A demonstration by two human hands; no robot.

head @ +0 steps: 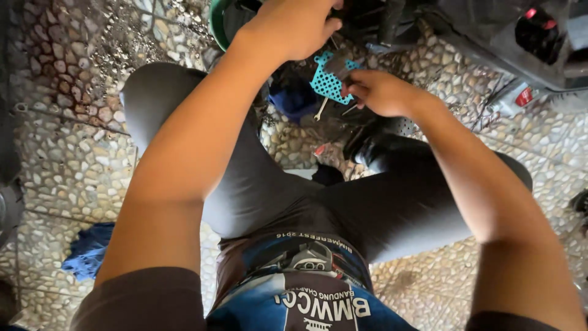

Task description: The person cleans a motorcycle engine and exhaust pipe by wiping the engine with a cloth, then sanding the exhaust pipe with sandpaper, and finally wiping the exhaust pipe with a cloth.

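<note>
Head view: I squat on a pebbled floor [67,165], knees wide to leave room for both arms. Dark machinery [490,37] crowds the top edge, so open floor lies only left and right. A blue rag [89,251] sits clear, by my left side. My left hand [288,27] reaches up into the parts; whether it grips anything I cannot tell. My right hand [383,92] pinches closed on a teal perforated plate [327,83] between my knees, above a small wrench [320,110].

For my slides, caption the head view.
Seated person's left hand and right hand reach among parts near a teal perforated piece.
</note>
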